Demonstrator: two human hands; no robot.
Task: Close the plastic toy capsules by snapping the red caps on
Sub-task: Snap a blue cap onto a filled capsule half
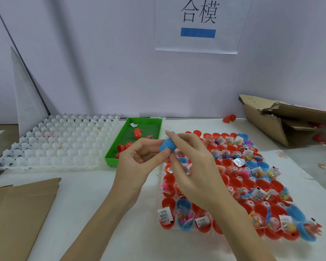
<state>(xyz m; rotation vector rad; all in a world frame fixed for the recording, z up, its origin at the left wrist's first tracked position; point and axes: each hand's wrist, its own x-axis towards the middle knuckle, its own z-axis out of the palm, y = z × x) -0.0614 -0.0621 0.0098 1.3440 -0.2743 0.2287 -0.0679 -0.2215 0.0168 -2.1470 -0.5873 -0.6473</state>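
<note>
A blue capsule half point(167, 146) is held in the air above the table, between both hands. My left hand point(137, 162) pinches its lower end with thumb and fingers. My right hand point(192, 166) grips it from the right, index finger lying along its top. Below them a clear tray point(231, 187) holds several open red and blue capsule halves with small toys and paper slips inside. Loose red caps point(137, 133) lie in a green tray point(147, 121) just behind my left hand.
A stack of white empty egg-style trays point(55, 142) fills the left. Flat cardboard point(17, 210) lies at the near left. A torn cardboard box point(282, 117) sits at the far right with red caps point(229, 118) scattered around it. A wall stands close behind.
</note>
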